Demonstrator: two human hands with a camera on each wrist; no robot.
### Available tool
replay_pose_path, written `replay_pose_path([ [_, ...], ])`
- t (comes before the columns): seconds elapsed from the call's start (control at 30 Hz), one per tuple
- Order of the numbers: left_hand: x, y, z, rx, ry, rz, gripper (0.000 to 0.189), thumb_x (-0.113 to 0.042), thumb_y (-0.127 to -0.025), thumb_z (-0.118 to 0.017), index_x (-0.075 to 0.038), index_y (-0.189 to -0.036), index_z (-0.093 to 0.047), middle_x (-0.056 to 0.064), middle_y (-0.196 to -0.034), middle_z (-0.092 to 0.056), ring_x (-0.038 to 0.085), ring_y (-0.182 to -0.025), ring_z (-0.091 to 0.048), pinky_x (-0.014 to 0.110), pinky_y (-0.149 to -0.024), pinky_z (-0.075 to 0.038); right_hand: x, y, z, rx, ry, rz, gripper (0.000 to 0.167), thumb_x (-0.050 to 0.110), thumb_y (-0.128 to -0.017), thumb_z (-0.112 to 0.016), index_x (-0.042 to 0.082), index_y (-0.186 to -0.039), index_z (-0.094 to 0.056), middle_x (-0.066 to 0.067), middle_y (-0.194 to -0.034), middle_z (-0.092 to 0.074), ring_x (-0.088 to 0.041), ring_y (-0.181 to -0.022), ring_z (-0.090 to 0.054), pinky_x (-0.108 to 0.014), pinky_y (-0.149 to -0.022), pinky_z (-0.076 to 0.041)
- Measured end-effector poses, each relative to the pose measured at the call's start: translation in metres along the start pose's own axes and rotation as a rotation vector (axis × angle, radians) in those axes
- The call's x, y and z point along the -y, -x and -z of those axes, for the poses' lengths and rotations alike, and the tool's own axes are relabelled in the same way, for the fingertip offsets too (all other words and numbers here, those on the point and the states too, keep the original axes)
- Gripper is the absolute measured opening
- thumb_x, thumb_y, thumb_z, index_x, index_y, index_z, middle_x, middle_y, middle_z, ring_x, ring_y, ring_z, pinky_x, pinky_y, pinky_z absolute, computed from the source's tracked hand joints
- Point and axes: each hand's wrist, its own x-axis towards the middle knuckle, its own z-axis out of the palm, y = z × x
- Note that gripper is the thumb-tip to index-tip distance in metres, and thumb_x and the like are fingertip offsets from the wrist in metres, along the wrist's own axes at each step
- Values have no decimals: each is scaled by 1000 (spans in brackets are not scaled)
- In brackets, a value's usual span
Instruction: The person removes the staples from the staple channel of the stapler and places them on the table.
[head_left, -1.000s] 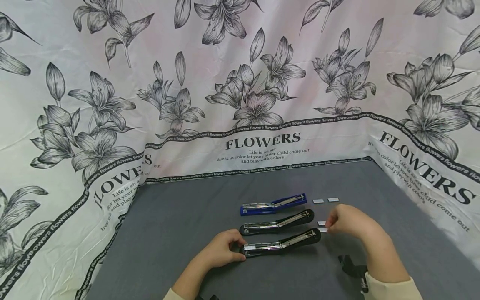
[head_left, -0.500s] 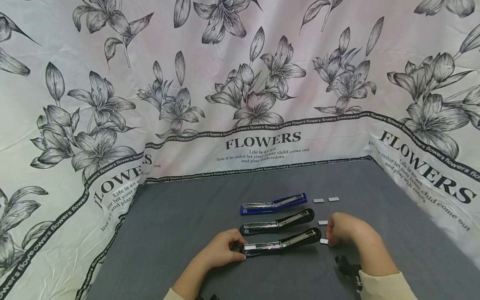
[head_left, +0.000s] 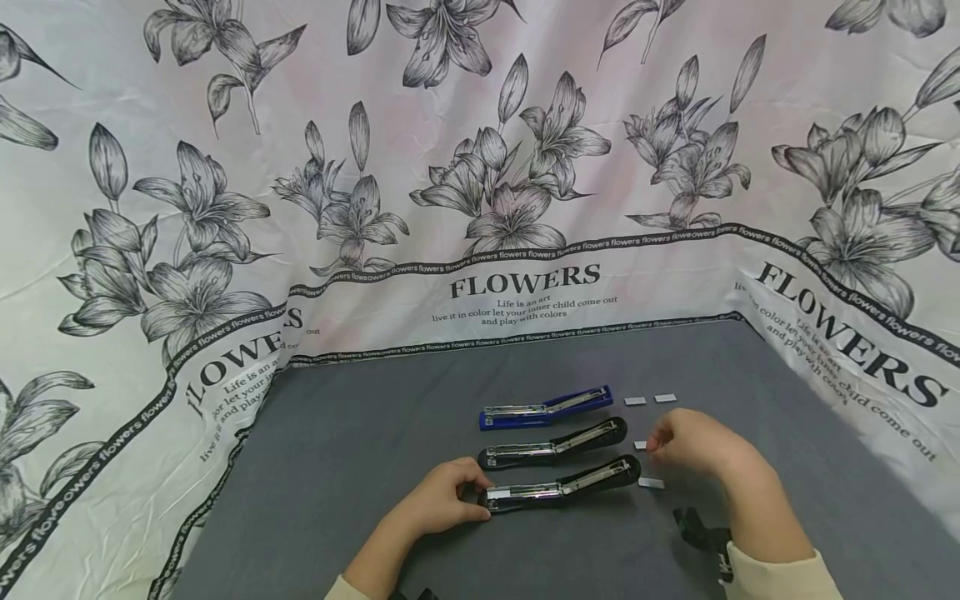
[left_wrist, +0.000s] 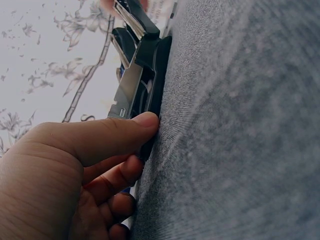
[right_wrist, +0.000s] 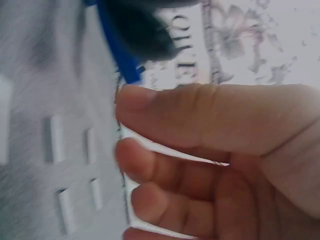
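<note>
Three opened staplers lie in a row: a blue one (head_left: pixel 513 417) at the back, a black one (head_left: pixel 522 454) in the middle, and another black one (head_left: pixel 528 497) nearest. My left hand (head_left: pixel 447 498) grips the left end of the nearest stapler; in the left wrist view its thumb (left_wrist: pixel 145 120) presses along the side. My right hand (head_left: pixel 701 442) is over the staple strips, fingertips right at one strip (head_left: pixel 641 446). In the right wrist view, thumb and forefinger stand apart with nothing visible between them. A separate staple strip (head_left: pixel 651 483) lies beside the nearest stapler.
Two more staple strips, a left one (head_left: pixel 634 402) and a right one (head_left: pixel 665 398), lie right of the blue stapler. A grey cloth (head_left: pixel 360 425) covers the table. Flower-printed curtain (head_left: pixel 525 300) rises behind and at both sides.
My right hand has drawn one staple strip nearer, to beside the nearest stapler, and let it go. It has then moved back up toward the middle strip. My left hand stays put.
</note>
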Motion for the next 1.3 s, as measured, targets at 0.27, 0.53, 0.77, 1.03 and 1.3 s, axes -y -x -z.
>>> replay_pose_path([
  [0.27, 2, 0, 1, 3, 0, -3, 27, -15, -78, -90, -20, -102, -78, -14, -94, -60, 3, -67, -43, 24, -64, -40, 46, 8, 1, -194, 40, 29, 14, 18, -96, -72, 6, -103, -74, 4, -86, -66, -13, -75, -60, -42, -70, -50],
  [0.53, 1, -2, 3, 1, 5, 0, 28, -14, -79, -90, -20, -103, -78, -15, -96, -62, 4, -68, -43, 23, -65, -41, 101, 3, -32, -271, 4, 160, 10, 17, -93, -76, 13, -103, -78, 9, -87, -65, -7, -73, -56, -33, -67, -49],
  [0.77, 1, 1, 2, 1, 24, 5, 26, -17, -78, -90, -20, -101, -77, -16, -96, -61, 4, -70, -45, 24, -67, -41, 128, -10, -91, -228, 13, 303, 9, 16, -88, -81, 14, -97, -79, 13, -85, -62, -4, -74, -58, -28, -66, -50],
  [1.03, 5, 11, -1, -1, 38, -38, 26, -16, -78, -90, -20, -100, -77, -14, -96, -62, 2, -68, -43, 22, -63, -40, 131, -15, -140, -163, 102, 342, 11, 18, -89, -79, 13, -79, -78, 13, -71, -52, -1, -61, -43, -25, -57, -44],
  [1.3, 5, 1, 1, 7, 38, -25, 27, -16, -78, -90, -21, -101, -77, -15, -95, -61, 2, -67, -44, 23, -64, -40, 125, -27, -147, -184, 49, 271, 10, 14, -87, -80, 11, -78, -78, 11, -70, -58, -2, -60, -45, -26, -57, -44],
])
